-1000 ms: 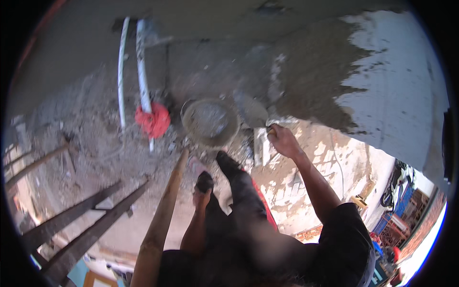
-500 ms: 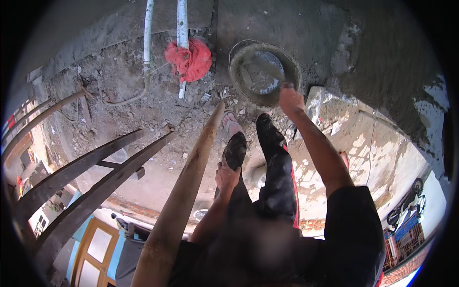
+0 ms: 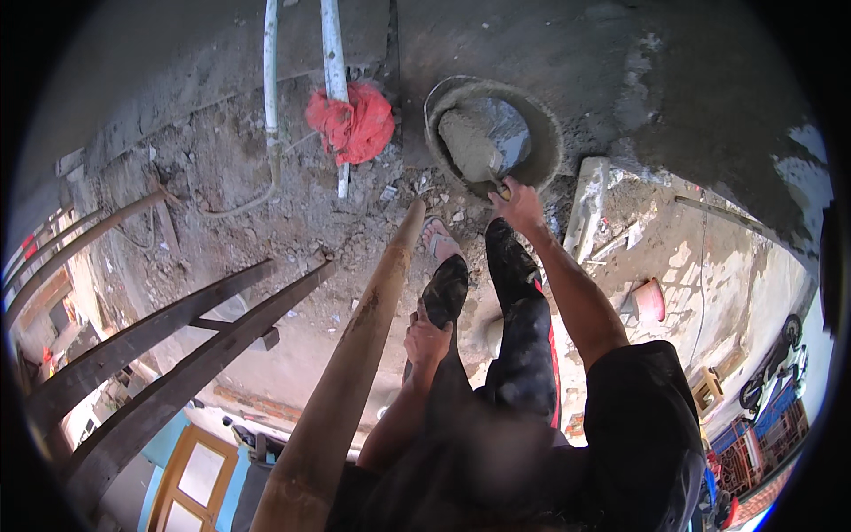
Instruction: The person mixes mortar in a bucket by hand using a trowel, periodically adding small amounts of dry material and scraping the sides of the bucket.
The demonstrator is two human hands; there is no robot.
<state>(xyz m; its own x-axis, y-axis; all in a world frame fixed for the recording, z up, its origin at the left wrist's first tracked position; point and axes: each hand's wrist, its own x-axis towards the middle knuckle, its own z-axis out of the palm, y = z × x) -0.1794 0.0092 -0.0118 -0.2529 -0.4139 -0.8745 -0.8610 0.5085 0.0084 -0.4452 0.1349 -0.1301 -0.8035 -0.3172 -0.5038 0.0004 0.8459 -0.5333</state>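
Observation:
A round bucket (image 3: pixel 551 133) with a wire handle stands in front of me, its inner wall coated in grey mortar. A lump of wet mortar (image 3: pixel 468 135) shows on its left side, beside a shiny wet patch. My right hand (image 3: pixel 519 209) is closed around the handle of a trowel (image 3: pixel 504 190) at the bucket's near edge. Mortar hides most or all of the trowel's blade. My left hand (image 3: pixel 428 340) is wrapped around my left leg (image 3: pixel 447 288) near the knee, with no tool visible in it.
A thick bamboo pole (image 3: pixel 359 346) slants up just left of my left leg. Dark wooden beams (image 3: pixel 222 332) stand farther left. Ahead are white pipes (image 3: pixel 332 53) with a red plastic bag (image 3: pixel 359 124) around one. Rubble covers the ground; a pale block (image 3: pixel 587 208) lies right of the bucket.
My right hand has moved left and toward me, from the bucket's right side to its near edge. Heaped mortar now shows at the trowel. My left hand stays on my leg.

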